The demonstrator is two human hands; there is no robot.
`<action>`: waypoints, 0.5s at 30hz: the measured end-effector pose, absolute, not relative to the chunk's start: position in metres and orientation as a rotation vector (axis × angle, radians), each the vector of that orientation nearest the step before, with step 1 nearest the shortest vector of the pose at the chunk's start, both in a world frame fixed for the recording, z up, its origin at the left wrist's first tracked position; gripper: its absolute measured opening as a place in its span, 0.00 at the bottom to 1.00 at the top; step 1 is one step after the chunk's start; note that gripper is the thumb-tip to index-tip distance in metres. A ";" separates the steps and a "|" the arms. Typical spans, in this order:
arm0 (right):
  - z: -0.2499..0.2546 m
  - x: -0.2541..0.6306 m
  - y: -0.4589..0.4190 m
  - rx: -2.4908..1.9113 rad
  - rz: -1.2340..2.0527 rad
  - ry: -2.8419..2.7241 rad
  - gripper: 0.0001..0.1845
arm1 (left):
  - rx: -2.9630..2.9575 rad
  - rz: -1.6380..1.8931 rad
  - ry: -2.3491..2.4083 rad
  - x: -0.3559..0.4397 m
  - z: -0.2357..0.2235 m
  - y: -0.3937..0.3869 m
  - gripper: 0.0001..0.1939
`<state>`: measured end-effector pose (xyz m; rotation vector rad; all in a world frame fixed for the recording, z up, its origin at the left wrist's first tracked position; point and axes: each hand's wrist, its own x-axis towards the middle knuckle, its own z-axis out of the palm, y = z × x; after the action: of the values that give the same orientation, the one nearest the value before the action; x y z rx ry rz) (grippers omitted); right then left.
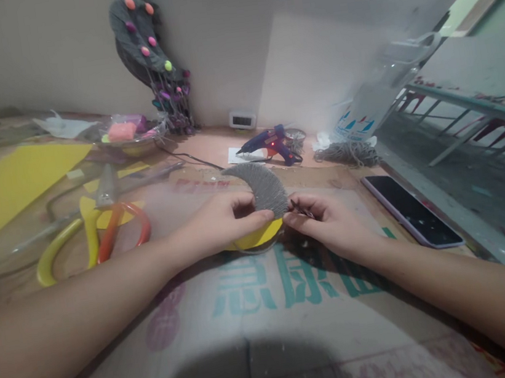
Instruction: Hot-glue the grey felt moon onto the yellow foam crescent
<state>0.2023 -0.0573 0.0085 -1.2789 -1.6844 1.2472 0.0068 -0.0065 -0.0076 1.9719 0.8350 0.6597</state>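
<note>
A yellow crescent (261, 235), its upper part wound with grey yarn (265, 186), is pinched between the thumb and fingers of my left hand (224, 220). The lower part of the crescent still shows bare yellow. Close against its right edge, my right hand (318, 214) is closed on a small dark bundle of yarn (301, 208). A loose strand loops below the crescent. My curled fingers hide part of the bundle.
Scissors with yellow and orange handles (122, 231) lie left. Behind are a glue gun (269, 143) with a lit red light, a small digital clock (242, 119) and grey yarn (348, 154). A phone (411, 208) lies right. A finished-looking grey crescent (135, 43) with pompoms hangs at the wall.
</note>
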 end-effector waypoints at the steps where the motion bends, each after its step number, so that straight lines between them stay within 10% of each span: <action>1: 0.008 0.202 -0.057 -1.278 1.250 -1.682 0.15 | 1.973 0.653 0.821 0.007 -0.008 -0.006 0.15; 15: 0.006 0.202 -0.058 -1.274 1.070 -1.826 0.12 | 2.027 0.678 0.823 0.006 -0.008 -0.008 0.14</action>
<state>0.2024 -0.0578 0.0062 -1.2738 -1.8263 1.0704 0.0063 -0.0080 -0.0083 2.0274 0.8233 0.6781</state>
